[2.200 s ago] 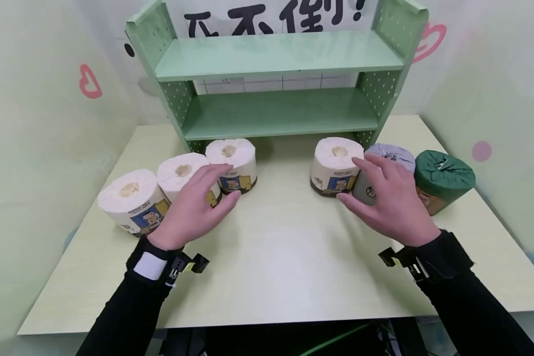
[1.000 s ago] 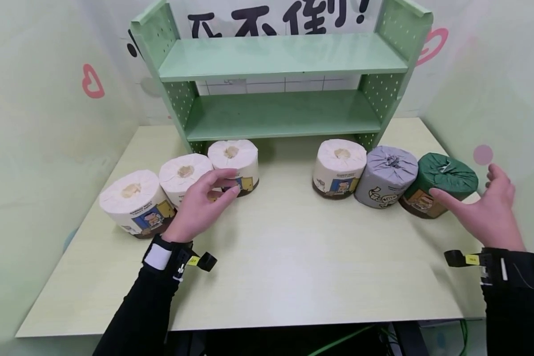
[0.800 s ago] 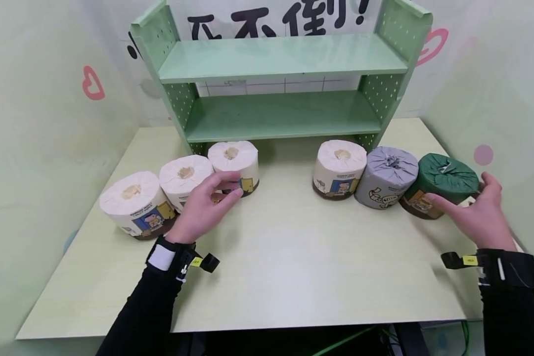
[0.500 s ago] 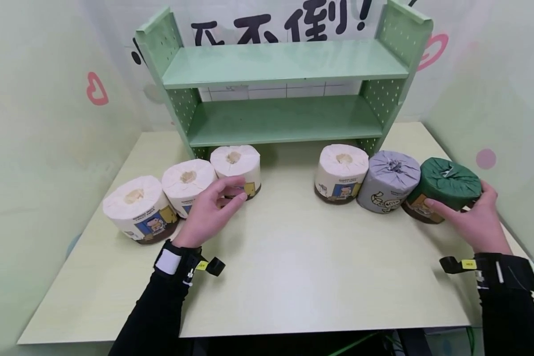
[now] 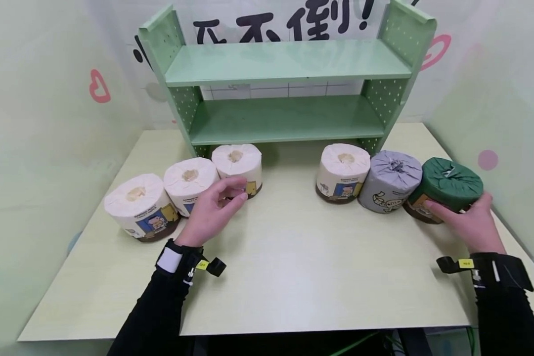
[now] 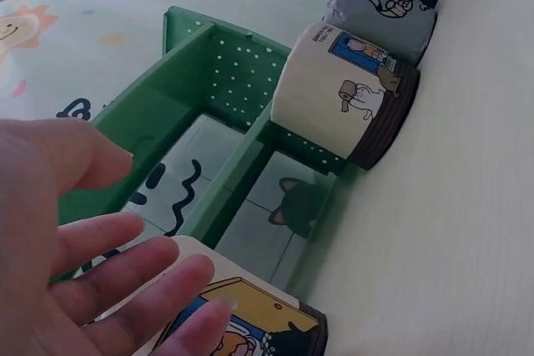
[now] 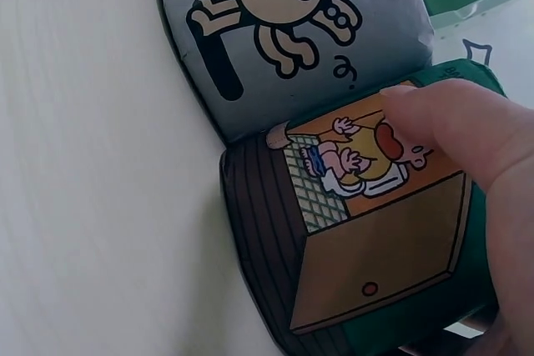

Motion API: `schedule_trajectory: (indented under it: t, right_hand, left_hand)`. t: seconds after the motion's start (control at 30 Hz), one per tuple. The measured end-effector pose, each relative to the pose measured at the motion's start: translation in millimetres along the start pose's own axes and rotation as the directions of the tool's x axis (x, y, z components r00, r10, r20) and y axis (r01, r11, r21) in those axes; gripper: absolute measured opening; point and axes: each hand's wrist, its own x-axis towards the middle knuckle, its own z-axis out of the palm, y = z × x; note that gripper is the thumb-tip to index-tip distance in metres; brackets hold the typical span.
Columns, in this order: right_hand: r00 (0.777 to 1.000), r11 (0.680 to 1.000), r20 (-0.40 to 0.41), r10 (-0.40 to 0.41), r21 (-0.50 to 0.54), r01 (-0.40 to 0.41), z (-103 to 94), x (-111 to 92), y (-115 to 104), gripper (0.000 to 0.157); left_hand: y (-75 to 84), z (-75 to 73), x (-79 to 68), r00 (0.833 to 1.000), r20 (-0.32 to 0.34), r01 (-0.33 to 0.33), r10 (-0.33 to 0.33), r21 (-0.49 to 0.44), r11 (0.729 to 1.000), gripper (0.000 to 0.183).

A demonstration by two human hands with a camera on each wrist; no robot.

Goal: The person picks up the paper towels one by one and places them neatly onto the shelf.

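At the right end of the right-hand row, my right hand point(image 5: 473, 226) grips a green-wrapped toilet roll point(image 5: 451, 183). In the right wrist view, the thumb point(image 7: 467, 127) presses its printed front; the other fingers are mostly hidden behind its side. A lilac-wrapped toilet roll point(image 5: 389, 180) stands against it, then a white toilet roll point(image 5: 343, 170). My left hand point(image 5: 211, 212), fingers loosely bent and holding nothing, hovers before the left row: a left white roll point(image 5: 138, 205), a middle white roll point(image 5: 189, 180) and a back white roll point(image 5: 238, 165), the last two partly covered by the hand.
A green two-tier shelf point(image 5: 289, 118) stands at the back of the pale table point(image 5: 293, 277), between side walls. Both rows of rolls stand in front of its ends. The table's front edge runs near the forearms.
My right hand has moved from over the lilac roll to the right, round to the green roll's far side, and closed on it. The left hand has shifted slightly right.
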Motion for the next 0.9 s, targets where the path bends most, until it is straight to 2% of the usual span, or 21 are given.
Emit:
schedule_trajectory:
  t: [0.17,0.27,0.63,0.9]
  right_hand:
    - [1.000,1.000,-0.016,0.000,0.001,0.000,0.6,1,-2,0.118]
    - [1.000,1.000,-0.025,0.002,0.005,-0.002,1.0,1,-1,0.117]
    - [0.998,1.000,-0.062,0.006,0.017,-0.005,2.3,1,3,0.115]
    - [0.995,0.998,-0.103,-0.008,0.064,0.015,-1.5,-2,-3,0.103]
  left_hand:
    - [21.8,0.5,-3.9,1.000,0.004,0.030,-0.030,-0.011,0.999,0.029]
    - [25.3,0.9,-4.7,0.999,0.009,0.034,-0.034,-0.004,0.999,0.029]
    - [20.8,0.7,-5.8,0.999,0.024,0.023,-0.023,0.006,1.000,0.028]
    - [22.5,0.0,-7.1,1.000,0.010,0.025,-0.025,0.004,1.000,0.026]
